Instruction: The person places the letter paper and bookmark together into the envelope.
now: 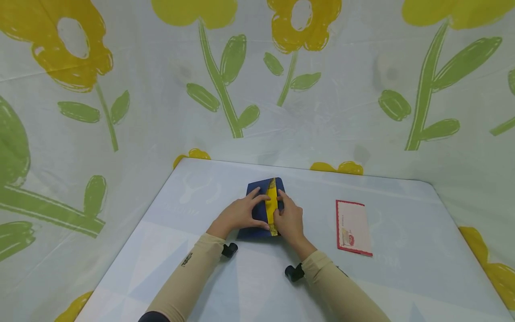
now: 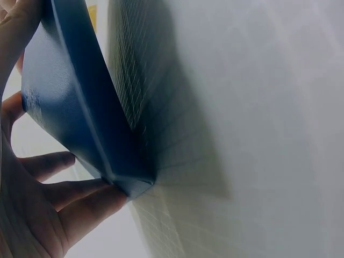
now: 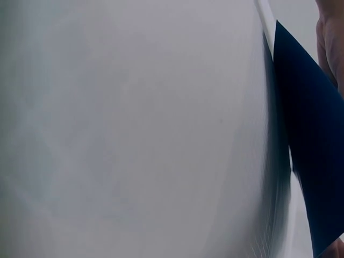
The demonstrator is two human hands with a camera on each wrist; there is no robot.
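A dark blue folder-like case (image 1: 257, 213) lies on the table, with a bright yellow patterned strip (image 1: 271, 203) showing along an opening in it. In the left wrist view the case (image 2: 80, 91) has a thick, folded side edge. My left hand (image 1: 243, 213) rests over its left part, fingers spread, thumb and forefinger touching beside the yellow strip. At the strip's right side my right hand (image 1: 290, 220) pinches the edge of the blue cover between thumb and fingers. One blue panel (image 3: 312, 134) stands tilted off the table in the right wrist view; most of the right hand is out of that view.
A pinkish-white card with a red border (image 1: 353, 228) lies flat to the right of the case. The pale table (image 1: 169, 268) meets a hanging cloth printed with flowers (image 1: 342, 98) at its back and sides.
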